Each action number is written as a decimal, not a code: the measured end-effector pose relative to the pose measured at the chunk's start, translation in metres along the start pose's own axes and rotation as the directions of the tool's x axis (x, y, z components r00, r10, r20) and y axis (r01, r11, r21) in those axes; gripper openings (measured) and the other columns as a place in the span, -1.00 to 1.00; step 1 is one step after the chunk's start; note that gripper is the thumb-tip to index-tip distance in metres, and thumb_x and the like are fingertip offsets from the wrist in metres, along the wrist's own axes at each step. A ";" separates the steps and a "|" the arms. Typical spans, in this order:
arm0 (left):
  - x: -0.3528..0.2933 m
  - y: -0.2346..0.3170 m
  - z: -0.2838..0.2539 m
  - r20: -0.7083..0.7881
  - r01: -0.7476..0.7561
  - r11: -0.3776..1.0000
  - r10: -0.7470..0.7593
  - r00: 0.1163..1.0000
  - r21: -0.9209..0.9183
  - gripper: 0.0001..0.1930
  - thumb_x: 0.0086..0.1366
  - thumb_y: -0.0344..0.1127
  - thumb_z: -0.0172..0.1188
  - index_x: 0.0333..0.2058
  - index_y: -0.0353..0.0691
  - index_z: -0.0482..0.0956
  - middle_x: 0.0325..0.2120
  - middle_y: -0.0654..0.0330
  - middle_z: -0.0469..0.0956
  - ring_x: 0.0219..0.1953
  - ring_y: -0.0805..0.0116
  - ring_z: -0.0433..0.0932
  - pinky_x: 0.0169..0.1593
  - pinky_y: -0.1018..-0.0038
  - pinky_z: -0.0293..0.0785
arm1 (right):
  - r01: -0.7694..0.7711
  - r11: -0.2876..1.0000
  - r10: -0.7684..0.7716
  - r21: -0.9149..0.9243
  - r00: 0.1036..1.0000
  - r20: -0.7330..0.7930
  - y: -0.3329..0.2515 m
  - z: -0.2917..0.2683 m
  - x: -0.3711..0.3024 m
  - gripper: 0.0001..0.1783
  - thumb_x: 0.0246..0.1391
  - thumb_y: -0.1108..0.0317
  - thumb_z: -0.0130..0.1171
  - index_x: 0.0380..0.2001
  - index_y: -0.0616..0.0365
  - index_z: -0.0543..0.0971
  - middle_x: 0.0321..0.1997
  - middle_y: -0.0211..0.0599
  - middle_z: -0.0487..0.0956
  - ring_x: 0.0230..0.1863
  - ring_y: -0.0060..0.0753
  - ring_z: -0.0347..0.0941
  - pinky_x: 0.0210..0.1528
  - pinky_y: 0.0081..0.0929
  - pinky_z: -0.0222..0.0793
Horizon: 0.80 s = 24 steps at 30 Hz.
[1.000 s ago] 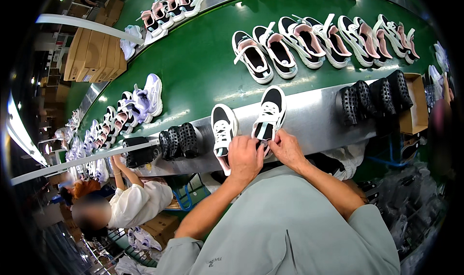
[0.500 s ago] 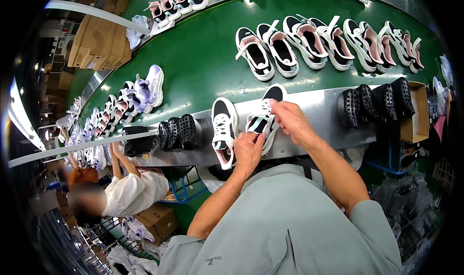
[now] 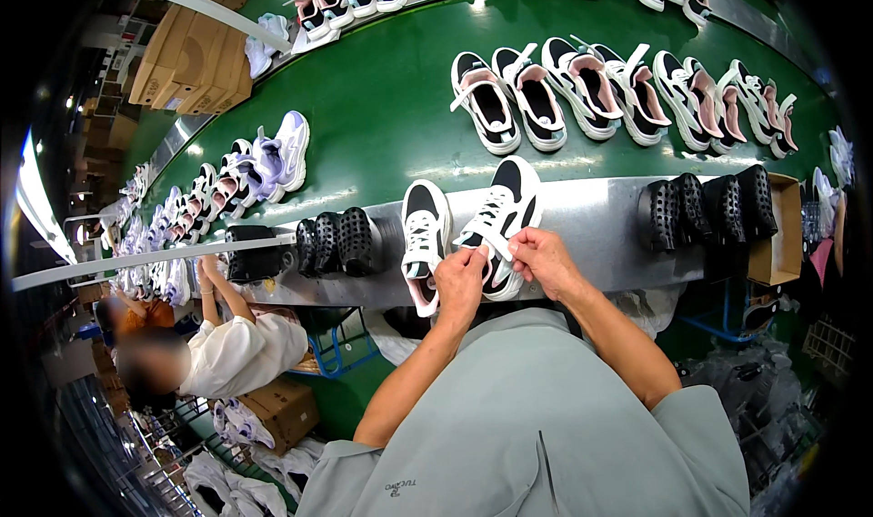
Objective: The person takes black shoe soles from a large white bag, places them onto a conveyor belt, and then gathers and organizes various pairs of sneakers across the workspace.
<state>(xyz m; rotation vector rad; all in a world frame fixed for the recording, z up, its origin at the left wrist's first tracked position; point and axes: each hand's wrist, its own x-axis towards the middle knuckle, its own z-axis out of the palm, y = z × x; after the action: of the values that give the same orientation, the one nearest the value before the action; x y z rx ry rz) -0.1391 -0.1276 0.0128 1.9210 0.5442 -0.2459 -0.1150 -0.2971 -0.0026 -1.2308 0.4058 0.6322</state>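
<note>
The conveyor belt (image 3: 382,108) was deep green, its ledge (image 3: 600,217) plain silvery metal. The two nearest sneakers (image 3: 496,221) were black and white with white laces; those further up (image 3: 582,90) showed pink linings. Black perforated pieces (image 3: 341,241), perhaps soles, sat beside. The shirt (image 3: 536,426) was grey-green.
</note>
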 end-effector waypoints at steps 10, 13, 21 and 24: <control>-0.003 0.003 0.003 0.048 -0.245 0.951 0.241 0.969 0.189 -0.77 0.25 -0.27 0.26 -0.40 -0.38 0.64 -0.54 0.04 0.54 -0.42 0.13 0.51 -0.29 0.26 0.39 | 0.152 0.881 -0.220 -0.447 0.970 -0.105 0.011 0.009 -0.005 -0.79 0.28 0.36 0.14 -0.33 0.33 0.52 -0.50 -0.16 0.61 -0.57 -0.36 0.53 -0.47 -0.37 0.44; -0.032 0.014 -0.034 0.152 -0.558 0.717 0.550 0.821 0.419 -0.83 0.17 -0.39 0.28 -0.25 -0.28 0.65 -0.41 0.08 0.58 -0.28 0.08 0.53 -0.23 0.27 0.42 | 0.167 0.761 -0.277 -0.627 0.958 -0.081 0.011 -0.007 -0.018 -0.72 0.20 0.29 0.23 -0.35 0.34 0.49 -0.47 0.01 0.60 -0.46 -0.01 0.56 -0.33 -0.19 0.47; -0.034 -0.039 -0.072 0.384 -0.666 0.584 0.545 0.746 0.464 -0.41 0.10 -0.65 0.13 0.13 -0.04 0.52 -0.32 0.02 0.44 -0.18 -0.04 0.46 -0.15 0.15 0.42 | 0.319 0.396 -0.448 -0.861 0.886 0.122 0.005 0.025 -0.010 -0.69 0.10 0.35 0.26 -0.20 0.30 0.42 -0.21 0.16 0.50 -0.19 0.33 0.48 -0.21 0.09 0.42; -0.025 0.003 -0.048 0.425 -0.581 0.618 0.399 0.812 0.530 -0.41 0.08 -0.65 0.13 0.13 -0.09 0.51 -0.33 -0.04 0.47 -0.18 -0.07 0.46 -0.12 0.15 0.45 | 0.400 0.311 -0.434 -0.862 0.867 0.246 -0.001 0.014 0.007 -0.61 0.11 0.38 0.26 -0.03 0.29 0.45 -0.16 0.06 0.53 -0.21 0.15 0.53 -0.20 -0.06 0.47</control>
<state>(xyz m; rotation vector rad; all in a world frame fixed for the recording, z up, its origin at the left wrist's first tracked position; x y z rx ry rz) -0.1633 -0.0912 0.0449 2.5660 -0.3400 -0.3519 -0.1094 -0.2825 -0.0017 -2.3076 -0.3450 0.3302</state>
